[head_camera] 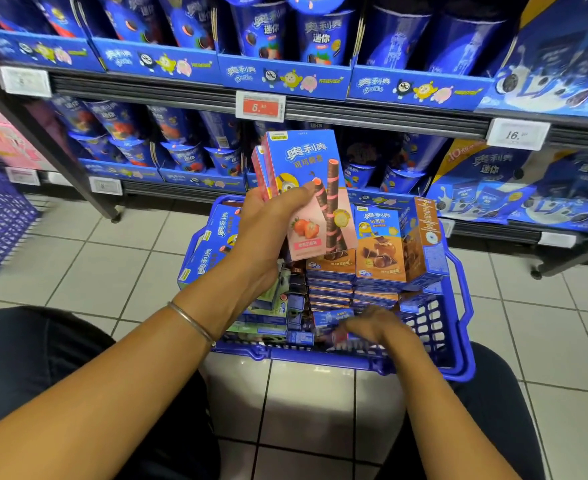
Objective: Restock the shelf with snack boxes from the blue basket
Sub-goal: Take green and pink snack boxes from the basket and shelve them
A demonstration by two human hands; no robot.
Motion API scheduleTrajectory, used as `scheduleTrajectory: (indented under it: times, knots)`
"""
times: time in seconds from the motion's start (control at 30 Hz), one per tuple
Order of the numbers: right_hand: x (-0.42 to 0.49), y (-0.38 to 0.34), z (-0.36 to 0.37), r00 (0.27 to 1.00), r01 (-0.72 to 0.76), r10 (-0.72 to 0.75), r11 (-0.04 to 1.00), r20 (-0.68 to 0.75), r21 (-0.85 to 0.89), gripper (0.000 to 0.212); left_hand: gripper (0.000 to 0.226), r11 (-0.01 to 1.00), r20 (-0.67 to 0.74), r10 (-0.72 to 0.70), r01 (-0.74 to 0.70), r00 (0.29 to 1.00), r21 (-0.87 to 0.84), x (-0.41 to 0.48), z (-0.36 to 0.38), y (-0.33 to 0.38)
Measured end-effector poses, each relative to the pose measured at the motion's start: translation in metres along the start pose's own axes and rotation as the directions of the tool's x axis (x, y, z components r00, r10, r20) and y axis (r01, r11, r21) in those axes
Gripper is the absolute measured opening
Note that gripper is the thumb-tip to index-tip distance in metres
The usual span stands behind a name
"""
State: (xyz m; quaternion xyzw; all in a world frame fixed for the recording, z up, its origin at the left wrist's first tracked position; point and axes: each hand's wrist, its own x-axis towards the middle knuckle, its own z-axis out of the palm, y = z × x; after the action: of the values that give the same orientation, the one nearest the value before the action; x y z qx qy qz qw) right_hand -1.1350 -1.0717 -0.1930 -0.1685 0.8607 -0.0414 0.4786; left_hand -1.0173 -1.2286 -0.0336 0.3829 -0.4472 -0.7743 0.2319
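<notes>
Snack boxes, a small upright stack of glossy blue-and-pink cardboard, are gripped in the left hand above the blue basket. The right hand is low among flat-lying boxes by the basket's near wall, too blurred to tell its grip. Brown chocolate boxes stand behind, with the shelf of blue cups beyond.

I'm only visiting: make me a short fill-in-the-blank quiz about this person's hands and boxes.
The fruit pictured on the snack boxes in the left hand is ____.
The right hand reaches into a basket coloured ____.
A thin bangle circles the ____ wrist.
Missing words: strawberry; blue; left.
</notes>
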Motion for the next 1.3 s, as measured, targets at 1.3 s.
scheduleTrajectory:
  times: [1.3]
  knots:
    - [-0.116,-0.058,-0.094,0.657,0.744,-0.377,0.187,-0.652,0.642,0.027,0.055,0.964,0.233,-0.191,0.137,0.953,0.227,0.005,-0.01,0.003]
